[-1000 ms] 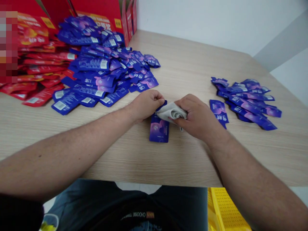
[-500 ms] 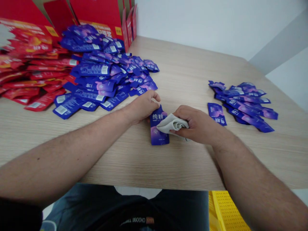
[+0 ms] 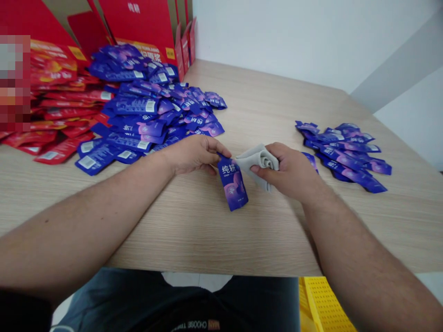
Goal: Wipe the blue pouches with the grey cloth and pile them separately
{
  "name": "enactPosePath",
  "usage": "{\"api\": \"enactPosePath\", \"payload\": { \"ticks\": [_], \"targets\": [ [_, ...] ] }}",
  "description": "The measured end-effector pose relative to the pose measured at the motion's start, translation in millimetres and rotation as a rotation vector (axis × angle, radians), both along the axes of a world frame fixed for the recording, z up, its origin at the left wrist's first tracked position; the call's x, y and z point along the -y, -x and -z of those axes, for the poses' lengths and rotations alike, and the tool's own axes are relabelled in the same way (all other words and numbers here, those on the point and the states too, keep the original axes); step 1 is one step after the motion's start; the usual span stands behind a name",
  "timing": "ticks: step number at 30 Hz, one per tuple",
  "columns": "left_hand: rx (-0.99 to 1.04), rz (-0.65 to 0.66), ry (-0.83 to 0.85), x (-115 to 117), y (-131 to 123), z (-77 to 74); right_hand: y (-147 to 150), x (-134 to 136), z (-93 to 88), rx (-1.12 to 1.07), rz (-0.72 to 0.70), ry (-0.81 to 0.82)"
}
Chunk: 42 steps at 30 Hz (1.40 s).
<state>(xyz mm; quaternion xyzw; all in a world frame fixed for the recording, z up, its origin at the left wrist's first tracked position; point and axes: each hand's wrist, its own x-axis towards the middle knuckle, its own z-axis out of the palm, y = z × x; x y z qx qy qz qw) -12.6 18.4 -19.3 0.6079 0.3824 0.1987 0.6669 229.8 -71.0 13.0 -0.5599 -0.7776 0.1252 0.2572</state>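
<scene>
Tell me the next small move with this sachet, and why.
Probably draw the grey cloth down across the blue-purple sachet: the left hand pinches the sachet's top corner, holding it steady, and the cloth, bunched in the right hand, sits beside that top end, leaving the lower face uncovered.

A violet-blue sachet (image 3: 232,183) at centre carries white lettering over a pink-purple bloom, touching a pale grey cloth (image 3: 258,161). More blue-purple sachets (image 3: 138,106) heap at upper centre and lie at right, some showing white barcode labels. Red sachets (image 3: 58,147) with orange and yellow print mass at left, below a red carton (image 3: 138,27) with a yellow-edged band. The table (image 3: 263,101) is pale wood with fine streaked grain; a bright yellow perforated crate (image 3: 321,304) sits at lower right.
</scene>
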Motion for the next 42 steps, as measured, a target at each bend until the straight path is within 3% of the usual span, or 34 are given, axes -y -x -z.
{"api": "enactPosePath", "payload": {
  "ticks": [5, 8, 15, 17, 23, 25, 29, 31, 33, 38, 40, 42],
  "targets": [
    [-0.055, -0.020, -0.240, 1, -4, -0.9, -7, 3, -3.0, -0.194, 0.111, 0.021],
    [-0.072, -0.018, -0.213, 8, -8, -4.0, -9, 6, -3.6, -0.347, 0.089, 0.020],
    [-0.165, -0.070, -0.149, 29, -31, -2.6, 11, 11, 6.0, -0.021, -0.209, -0.183],
    [-0.170, -0.120, -0.183, 30, -34, 0.2, 16, 14, 8.5, -0.001, -0.304, -0.100],
    [-0.151, -0.225, -0.227, 26, -34, 7.0, 13, 22, -5.0, -0.007, -0.642, 0.402],
    [-0.126, -0.240, -0.191, 26, -35, 5.9, 11, 20, -6.9, 0.030, -0.627, 0.399],
    [-0.169, -0.176, -0.213, 29, -36, 1.0, 11, 11, 2.1, 0.039, -0.234, 0.022],
    [-0.201, -0.160, -0.250, 30, -36, 0.5, 13, 8, 7.8, 0.016, -0.131, -0.090],
    [-0.216, -0.178, -0.306, 28, -35, 2.0, 16, 9, 10.0, -0.004, -0.226, -0.042],
    [-0.222, -0.194, -0.430, 24, -32, 6.7, 14, 18, -1.9, -0.017, -0.577, 0.341],
    [-0.214, -0.222, -0.402, 23, -32, 7.3, 11, 18, -5.9, 0.009, -0.611, 0.385],
    [-0.214, -0.230, -0.394, 23, -33, 7.7, 9, 15, -4.5, 0.037, -0.500, 0.266]
  ]
}}
